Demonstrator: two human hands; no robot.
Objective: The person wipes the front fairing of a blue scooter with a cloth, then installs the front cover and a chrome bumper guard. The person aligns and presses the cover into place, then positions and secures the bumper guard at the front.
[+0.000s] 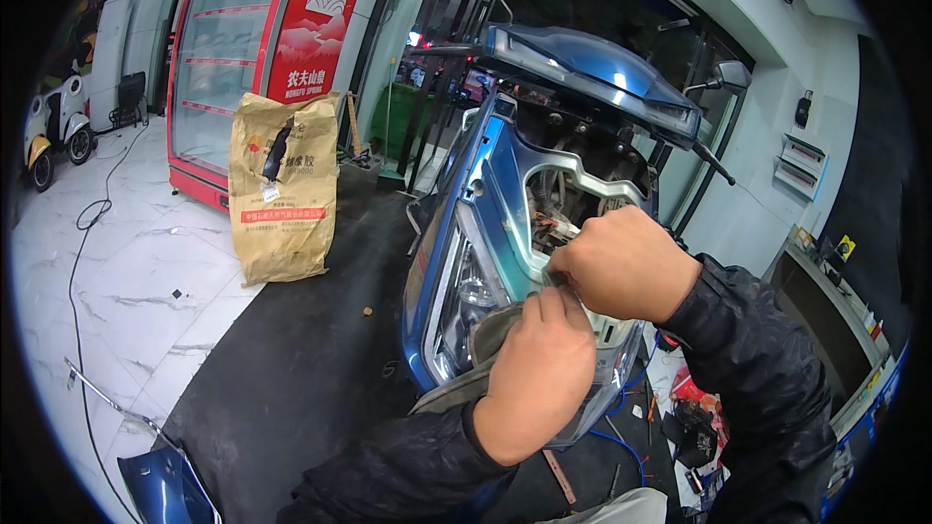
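Note:
A blue electric scooter (427,262) stands in front of me with its front cover off, so wiring (555,223) shows inside a pale frame opening (532,250). My right hand (626,267) is closed at the lower edge of that opening, fingertips turned down and in. Just below and to its left, my left hand (546,364) is closed too, its fingers almost meeting the right ones. What they pinch is hidden behind the knuckles. Beside my left wrist lies a grey-green strip (456,390) against the headlight (466,301).
A brown paper sack (284,204) stands by a red glass-door fridge (218,68) on the left. A blue body panel (167,485) lies on the floor at lower left. Tools and scraps (694,432) litter the floor at right, before a counter (825,311). A black cable (73,281) crosses the tiles.

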